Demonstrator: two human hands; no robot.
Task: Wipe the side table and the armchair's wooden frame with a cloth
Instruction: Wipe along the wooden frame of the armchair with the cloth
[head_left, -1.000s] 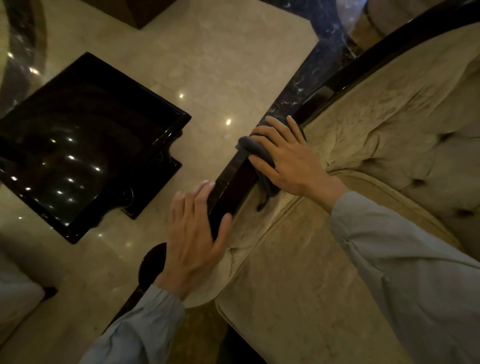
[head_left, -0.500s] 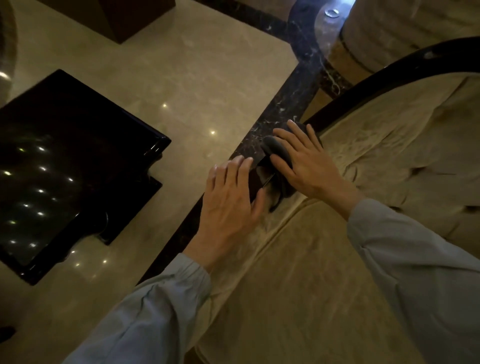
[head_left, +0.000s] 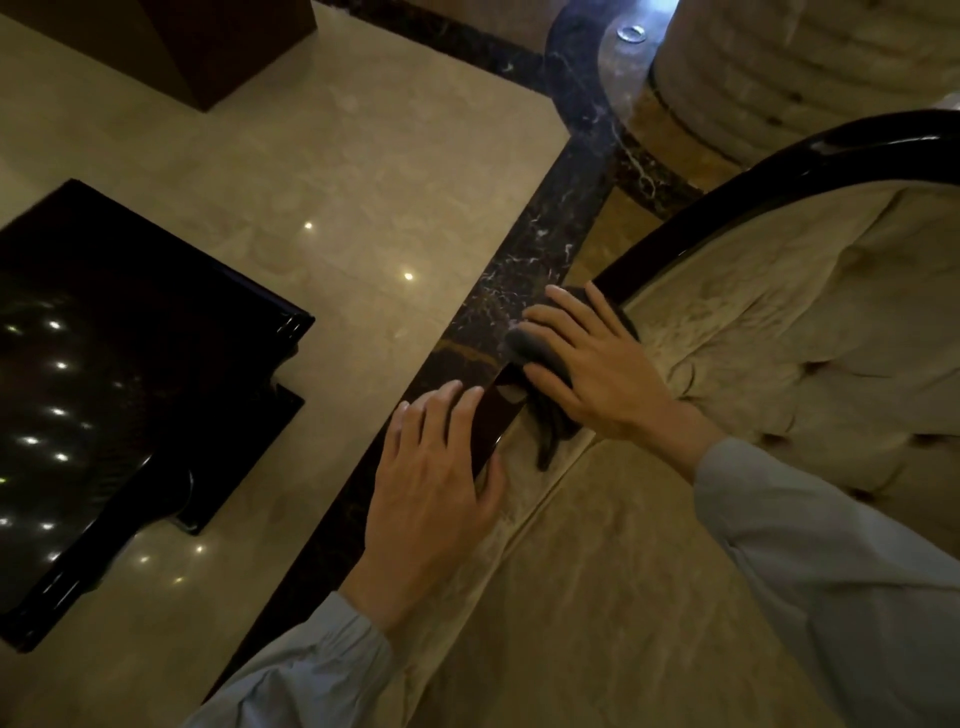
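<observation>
1. Cloth (head_left: 530, 345), one dark grey piece, sits bunched on the dark wooden frame (head_left: 727, 208) of the armchair, at the arm's front stretch; a tail of it hangs down over the beige upholstery (head_left: 779, 322).
2. My right hand (head_left: 597, 364) lies flat over the cloth, fingers spread and pressing it onto the frame, not curled around it.
3. My left hand (head_left: 441, 467) rests open just beside it, nearer to me, palm on the frame's edge, fingers over the outer side and thumb on the upholstery.
4. Beyond the right hand the frame curves away bare, up and to the right along the chair back.
5. Between the two hands only a short glossy strip of frame shows.
6. One black glossy bench (head_left: 130, 389) stands well apart to the left, its near corner pointing toward the chair, with open marble floor (head_left: 363, 182) between them.
7. A dark marble band (head_left: 545, 234) in the floor runs just beside the frame's outer edge.
8. Count: two hands, one cloth, one armchair, one bench.
</observation>
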